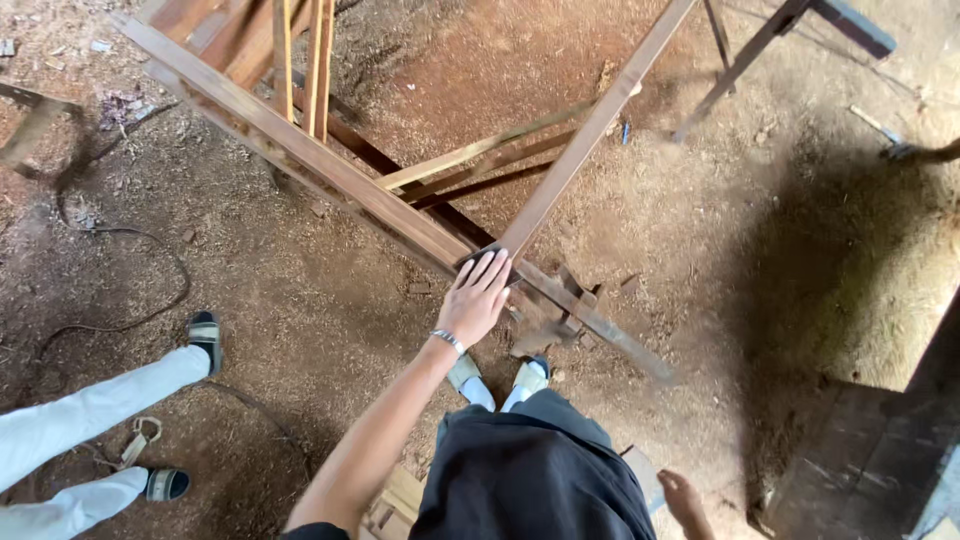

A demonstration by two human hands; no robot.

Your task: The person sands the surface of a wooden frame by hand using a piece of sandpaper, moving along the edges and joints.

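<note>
left hand (474, 298) | grip flat, fingers spread, pressing end of wooden plank (590, 130) | right hand (685, 500) grip unclear

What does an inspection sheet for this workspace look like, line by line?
Surface: bare dirt floor covered in sawdust.
Job's things: long wooden beam lying diagonally; a second plank meets it under the left hand.
Clutter: thin wood strips, small offcuts, scraps.
Grippers: left hand flat, fingers spread on the plank end; right hand low by the hip, grip unclear.
Cables: dark cable looping over the floor at left.
Surroundings: another person's legs in light trousers and sandals at left; metal stand legs at top right; dark wooden block at lower right.
</note>
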